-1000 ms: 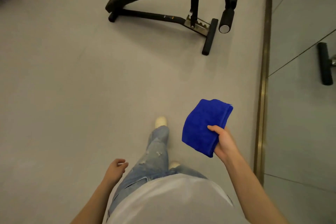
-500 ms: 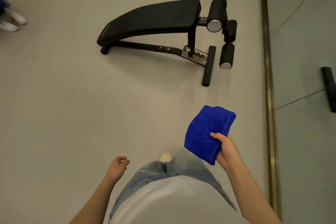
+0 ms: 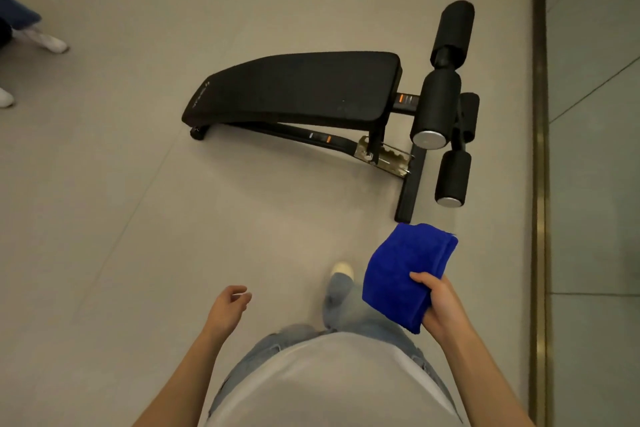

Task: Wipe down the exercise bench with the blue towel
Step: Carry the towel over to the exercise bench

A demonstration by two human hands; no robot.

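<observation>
- the person's right hand (image 3: 441, 305) has its fingers (image 3: 420, 278) clamped on the folded blue towel (image 3: 405, 274), held out in front of the body at about 4 o'clock in the view, not touching anything else.
- left hand (image 3: 228, 305) is empty, fingers loosely curled and a bit apart, hanging at about 7 o'clock.
- the exercise bench (image 3: 294, 88) sits on the floor (image 3: 104, 201) up toward 12 o'clock, pad running left to right, with the foam rollers (image 3: 440, 107) at its right end, around 1 o'clock. the towel is near the bench's foot bar but apart from it, so no wiping has started yet, looks like.
- stuff that could go sideways: the foot bar (image 3: 410, 184) pokes out low, right on the walking line, so a shoe could catch it.
- the towel is pinched at one edge only, so it could unfold or slip once it drags on the grippy pad.
- the pad is curved and sloped, so a flat swipe could miss the low end at 10 o'clock.
- another person's shoes (image 3: 48, 42) are off at 10 o'clock, well apart, probably no problem.
</observation>
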